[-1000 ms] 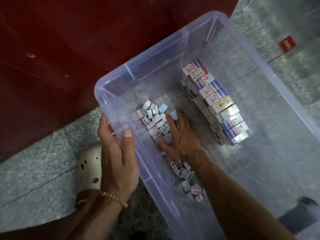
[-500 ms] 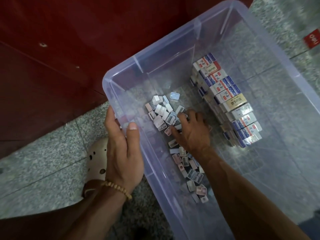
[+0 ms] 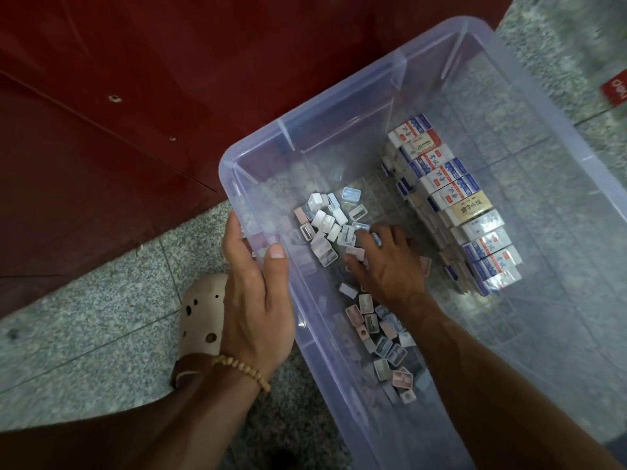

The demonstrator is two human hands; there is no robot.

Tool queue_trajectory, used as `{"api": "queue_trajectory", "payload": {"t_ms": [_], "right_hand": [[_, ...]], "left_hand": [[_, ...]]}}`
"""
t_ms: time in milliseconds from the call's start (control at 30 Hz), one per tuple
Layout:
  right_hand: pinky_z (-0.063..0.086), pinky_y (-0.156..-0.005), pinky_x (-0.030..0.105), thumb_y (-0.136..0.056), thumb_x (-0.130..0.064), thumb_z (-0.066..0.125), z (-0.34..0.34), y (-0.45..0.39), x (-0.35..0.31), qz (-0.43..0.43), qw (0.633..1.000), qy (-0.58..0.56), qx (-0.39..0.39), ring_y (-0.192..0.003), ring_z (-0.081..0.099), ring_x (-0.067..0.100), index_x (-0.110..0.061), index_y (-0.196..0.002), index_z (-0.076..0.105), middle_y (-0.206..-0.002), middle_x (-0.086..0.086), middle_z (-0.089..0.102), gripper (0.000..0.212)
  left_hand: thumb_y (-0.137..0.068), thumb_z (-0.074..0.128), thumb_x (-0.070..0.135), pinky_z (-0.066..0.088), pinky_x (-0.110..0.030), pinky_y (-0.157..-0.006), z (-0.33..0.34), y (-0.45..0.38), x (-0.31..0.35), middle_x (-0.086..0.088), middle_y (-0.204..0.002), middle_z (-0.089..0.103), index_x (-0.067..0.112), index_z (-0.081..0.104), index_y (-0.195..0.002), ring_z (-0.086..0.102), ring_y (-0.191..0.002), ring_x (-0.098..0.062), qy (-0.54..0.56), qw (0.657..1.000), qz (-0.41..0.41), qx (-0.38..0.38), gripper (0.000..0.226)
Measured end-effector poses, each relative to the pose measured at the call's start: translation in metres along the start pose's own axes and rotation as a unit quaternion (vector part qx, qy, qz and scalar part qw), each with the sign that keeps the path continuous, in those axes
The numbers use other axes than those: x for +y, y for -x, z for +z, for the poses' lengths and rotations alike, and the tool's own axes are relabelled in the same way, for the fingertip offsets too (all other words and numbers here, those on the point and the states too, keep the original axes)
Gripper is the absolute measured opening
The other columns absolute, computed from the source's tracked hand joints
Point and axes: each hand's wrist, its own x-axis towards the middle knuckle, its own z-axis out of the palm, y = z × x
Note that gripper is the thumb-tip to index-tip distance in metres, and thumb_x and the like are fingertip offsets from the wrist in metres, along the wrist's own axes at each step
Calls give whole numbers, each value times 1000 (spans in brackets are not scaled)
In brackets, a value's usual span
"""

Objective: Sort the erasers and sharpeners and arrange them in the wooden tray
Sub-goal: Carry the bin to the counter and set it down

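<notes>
Left hand [image 3: 252, 300] grips the near rim of the clear plastic storage bin [image 3: 529, 79], thumb hooked inside the wall, fingers outside. Looks like bracing so the bin doesn't slide on the speckled grey stone floor [image 3: 84, 317]. Beaded bracelet [image 3: 242, 369] on that wrist; beige perforated clog [image 3: 200, 317] just beside it on the floor.

Right hand [image 3: 390, 266] is inside the bin, palm down, fingers curled into the loose pile of small pastel block sharpeners [image 3: 330, 225]. Probably raking or gathering a handful; can't tell whether it actually holds any. More sharpeners trail back along the near wall under the forearm.

Farther in: paper-sleeved white erasers [image 3: 454, 198] stacked in a tidy row along the bin floor, apart from the sharpener pile. So the sort reads as mostly done.

Wooden tray not in view. Dark red wooden cabinet panel [image 3: 135, 96] sits behind the bin.
</notes>
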Motion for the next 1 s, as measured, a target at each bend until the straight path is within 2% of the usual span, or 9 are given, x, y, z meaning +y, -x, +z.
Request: {"api": "queue_trajectory", "payload": {"t_ms": [67, 167, 367, 467, 567, 633, 767, 900, 1000], "right_hand": [[56, -65, 46, -91, -46, 64, 1, -2, -2, 14, 1000, -19, 1, -101, 57, 38, -13, -118, 60, -113, 18, 58, 43], [53, -49, 38, -93, -40, 63, 6, 3, -7, 5, 999, -26, 25, -90, 62, 35, -9, -106, 62, -104, 17, 59, 34], [54, -56, 42, -86, -62, 50, 7, 20, -14, -26, 998, 50, 7, -96, 57, 33, -18, -120, 57, -115, 13, 57, 56], [48, -46, 37, -87, -49, 58, 5, 8, -20, 3, 1000, -2, 8, -81, 62, 37, -13, -107, 61, -100, 16, 59, 42], [45, -50, 38, -90, -34, 67, 2, -5, -27, 50, 998, -40, -4, -78, 63, 42, -7, -107, 62, -98, 21, 61, 33], [49, -57, 42, -93, -34, 62, 2, -8, -30, 68, 996, -61, -17, -80, 65, 44, -6, -114, 60, -103, 22, 62, 35], [52, -66, 44, -95, -37, 60, 0, -9, -30, 89, 990, -105, -22, -84, 67, 45, -7, -116, 58, -108, 22, 64, 37], [54, -74, 38, -91, -37, 63, -12, -10, -33, 212, 949, -230, -37, -86, 68, 33, -12, -110, 62, -98, 12, 71, 31], [43, -64, 24, -89, -35, 63, -34, -10, -36, 298, 888, -349, -17, -69, 63, 14, -15, -91, 67, -74, -3, 67, 20]], "left_hand": [[-91, 29, 51, 48, -9, -76, 0, 0, 0, -3, -126, 59, 13, 16, -152, 64, -102, -14, 4, 1000, 1, -2, 73], [-91, 29, 52, 48, -10, -79, 0, 0, -1, -3, -123, 59, 14, 15, -152, 60, -102, -6, 14, 1000, -2, -1, 74], [-92, 29, 49, 45, -9, -82, 0, 0, -2, -5, -126, 57, 14, 12, -153, 57, -106, 1, 30, 1000, -6, -6, 72], [-93, 30, 48, 47, -13, -86, 0, 0, -1, -9, -128, 57, 14, 10, -153, 57, -107, -2, 33, 999, -9, -6, 72], [-93, 31, 47, 46, -10, -81, 0, -1, 0, 2, -121, 59, 13, 11, -153, 58, -102, 4, 38, 999, -8, -4, 72], [-92, 31, 47, 48, -12, -79, -1, -2, 0, 8, -118, 60, 13, 12, -153, 60, -98, 3, 36, 999, -8, -7, 72], [-94, 37, 44, 45, -5, -74, -6, -2, 0, 37, -109, 57, 12, 18, -152, 60, -94, 9, 19, 1000, -5, -12, 69], [-93, 44, 46, 44, -5, -70, -18, -2, 5, 26, -116, 50, 24, 33, -145, 57, -94, 4, -19, 999, -39, 14, 58], [-96, 49, 36, 43, -2, -71, -28, 1, 13, 12, -120, 52, 26, 45, -133, 55, -97, 7, -26, 998, -38, 36, 38]]}}
